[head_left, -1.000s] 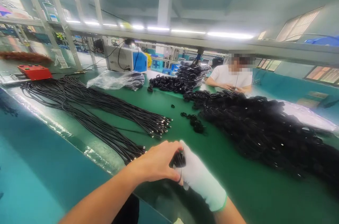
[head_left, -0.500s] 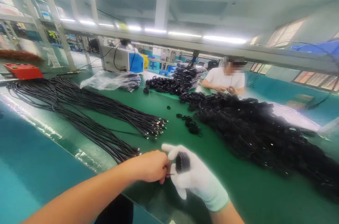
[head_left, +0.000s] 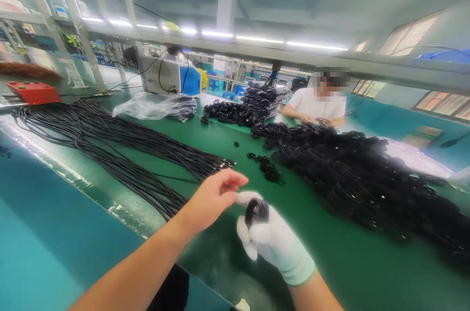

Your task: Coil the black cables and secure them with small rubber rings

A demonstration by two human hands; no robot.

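A small wound coil of black cable (head_left: 257,211) sits in my right hand (head_left: 273,235), which wears a white glove and has its fingers wrapped round the coil. My bare left hand (head_left: 215,198) is just left of the coil, its fingers apart and nothing seen between them. The left fingertips are close to the gloved forefinger; whether they touch is unclear. Beyond my left hand, long straight black cables (head_left: 147,144) lie in two bundles, some with metal ends.
A large heap of coiled black cables (head_left: 345,179) covers the table's right side. Small black rings (head_left: 270,169) lie mid-table. Further back are a plastic bag (head_left: 143,107), a blue-grey machine (head_left: 169,76), a red box (head_left: 34,92) and a person in white (head_left: 304,103).
My left hand has risen away from beside the coil and its fingers have opened. The coil's round opening now shows more in my gloved right hand.
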